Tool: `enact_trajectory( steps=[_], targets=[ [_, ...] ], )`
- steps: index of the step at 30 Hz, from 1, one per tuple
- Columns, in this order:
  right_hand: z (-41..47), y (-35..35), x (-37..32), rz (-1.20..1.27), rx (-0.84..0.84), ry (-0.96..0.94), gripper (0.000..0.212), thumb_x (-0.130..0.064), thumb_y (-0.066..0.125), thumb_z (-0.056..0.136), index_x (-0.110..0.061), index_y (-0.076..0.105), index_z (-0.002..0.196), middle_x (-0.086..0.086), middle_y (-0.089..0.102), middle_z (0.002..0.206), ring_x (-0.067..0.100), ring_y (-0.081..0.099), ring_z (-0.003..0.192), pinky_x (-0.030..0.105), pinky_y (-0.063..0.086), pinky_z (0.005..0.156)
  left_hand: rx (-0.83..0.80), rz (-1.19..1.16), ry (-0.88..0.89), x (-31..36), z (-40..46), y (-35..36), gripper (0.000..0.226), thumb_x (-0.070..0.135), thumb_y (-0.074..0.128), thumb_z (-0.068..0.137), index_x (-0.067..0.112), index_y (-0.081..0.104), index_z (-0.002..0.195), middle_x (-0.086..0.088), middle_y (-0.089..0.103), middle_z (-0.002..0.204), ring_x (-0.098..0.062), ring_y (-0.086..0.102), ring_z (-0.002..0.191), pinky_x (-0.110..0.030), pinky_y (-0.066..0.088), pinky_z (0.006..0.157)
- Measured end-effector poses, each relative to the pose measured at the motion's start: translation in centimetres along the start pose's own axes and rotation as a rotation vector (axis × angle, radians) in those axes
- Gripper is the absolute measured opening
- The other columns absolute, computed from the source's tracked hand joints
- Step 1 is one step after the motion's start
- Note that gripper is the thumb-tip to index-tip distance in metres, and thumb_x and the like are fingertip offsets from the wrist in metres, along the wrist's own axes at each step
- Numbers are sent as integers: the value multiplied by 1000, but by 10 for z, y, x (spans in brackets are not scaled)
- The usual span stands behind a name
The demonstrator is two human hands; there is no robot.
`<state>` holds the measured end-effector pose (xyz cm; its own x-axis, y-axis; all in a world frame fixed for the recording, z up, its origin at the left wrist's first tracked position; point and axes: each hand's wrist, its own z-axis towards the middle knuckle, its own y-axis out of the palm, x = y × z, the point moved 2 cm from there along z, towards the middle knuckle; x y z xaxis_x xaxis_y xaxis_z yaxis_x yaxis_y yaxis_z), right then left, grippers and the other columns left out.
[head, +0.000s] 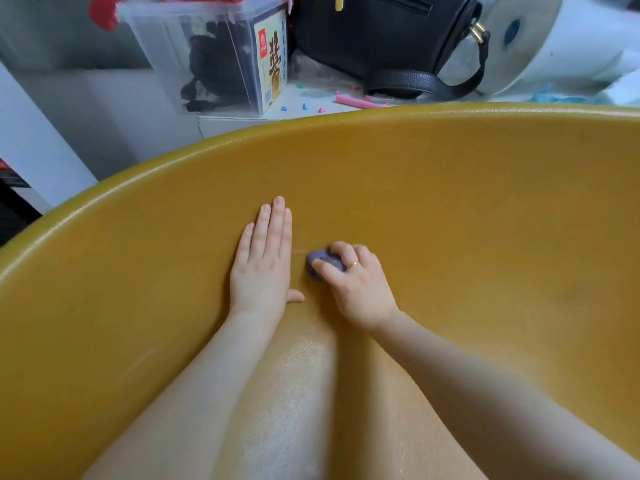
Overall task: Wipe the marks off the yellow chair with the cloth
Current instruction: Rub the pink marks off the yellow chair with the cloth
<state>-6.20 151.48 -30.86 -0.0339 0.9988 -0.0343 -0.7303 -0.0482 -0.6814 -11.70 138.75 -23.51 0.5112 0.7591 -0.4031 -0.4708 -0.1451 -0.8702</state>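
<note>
We have the left hand [261,263] laid flat on the yellow chair [450,209], fingers straight and pressed together, thumb tucked out toward 3 o'clock. Just beside it, at its 3 o'clock, the right hand [356,285] grips the cloth [323,263], a small purple wad bunched under curled fingers and pressed onto the chair's inner surface near the middle of the view.

A faint pale streak [299,251] shows at the cloth's 10 o'clock, between the two hands; we judge that to be the mark in hand. To wipe it well, we should keep the left hand bracing the shell so it does not rock, and work the cloth in short strokes toward 9 o'clock and back over the streak, bearing down through the fingertips rather than the palm. The wad is small, so we would turn it to a fresh face if it smears. The surface looks glossy toward 6 o'clock, so glare may hide other marks; whether more remain elsewhere we cannot tell.

Behind the chair's rim, at 12 o'clock, sit a clear plastic box [214,53] and a black bag [388,39].
</note>
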Motion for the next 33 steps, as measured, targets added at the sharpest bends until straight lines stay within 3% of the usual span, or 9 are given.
enact_trajectory(
  steps=[5, 9, 15, 17, 19, 22, 25, 28, 33],
  targets=[
    [-35, -1, -10, -16, -147, -38, 36, -15, 42, 73, -27, 48, 107, 4, 42, 105, 25, 45, 74, 30, 43, 58, -141, -60, 31, -12, -15, -1, 130, 62, 63, 70, 0, -31, 136, -11, -38, 143, -25, -15, 143, -34, -2, 117],
    [47, -32, 10, -80, 25, 128, 37, -11, 56, 74, -24, 54, 109, 12, 60, 95, 29, 54, 69, 29, 41, 57, -167, -7, -21, -35, -24, -10, 127, 61, 63, 72, 2, -26, 141, -16, -29, 151, -28, -17, 143, -36, -6, 116],
    [146, -62, 5, -39, 292, 319, 30, -11, 64, 78, -17, 64, 107, 18, 61, 105, 35, 55, 80, 33, 41, 67, -196, 11, -24, -43, -31, -12, 129, 62, 63, 70, 0, -25, 141, -15, -28, 151, -27, -17, 143, -36, -4, 116],
    [129, -41, -5, -1, 279, 336, 34, -9, 60, 78, -17, 57, 110, 21, 58, 110, 35, 50, 84, 35, 33, 71, -185, -1, -31, -43, -30, -12, 129, 61, 64, 70, -1, -25, 141, -14, -29, 151, -27, -17, 143, -35, -4, 116],
    [81, -11, -25, 12, 186, 200, 39, -10, 48, 76, -20, 46, 113, 20, 49, 115, 30, 41, 87, 36, 29, 72, -186, -11, -36, -43, -29, -11, 129, 60, 65, 70, 0, -25, 141, -13, -29, 151, -26, -18, 143, -34, -5, 116],
    [-8, 18, -60, 116, -13, 113, 36, -16, 40, 78, -23, 44, 113, 10, 37, 115, 27, 39, 88, 34, 40, 74, -173, -18, -45, -44, -27, -8, 128, 59, 65, 70, 0, -25, 141, -12, -29, 151, -25, -18, 143, -34, -6, 116],
    [-43, 17, -72, 155, -84, 136, 28, -17, 41, 78, -24, 48, 105, 9, 47, 109, 27, 47, 79, 31, 41, 66, -172, -23, -45, -43, -29, -6, 129, 59, 65, 70, 0, -26, 140, -12, -29, 152, -25, -18, 143, -34, -6, 116],
    [-19, 3, -59, 83, -149, -21, 30, -17, 42, 75, -25, 49, 103, 11, 60, 99, 28, 52, 71, 32, 33, 64, -175, -30, -49, -40, -31, -8, 128, 57, 66, 70, -1, -24, 141, -13, -28, 152, -26, -17, 143, -35, -6, 116],
    [93, -21, -33, -13, 108, 147, 31, -12, 59, 77, -22, 60, 106, 13, 61, 99, 31, 54, 74, 33, 31, 65, -171, -69, -41, -41, -31, -12, 126, 53, 67, 72, -1, -22, 142, -12, -28, 152, -24, -18, 143, -33, -6, 115]
  ],
)
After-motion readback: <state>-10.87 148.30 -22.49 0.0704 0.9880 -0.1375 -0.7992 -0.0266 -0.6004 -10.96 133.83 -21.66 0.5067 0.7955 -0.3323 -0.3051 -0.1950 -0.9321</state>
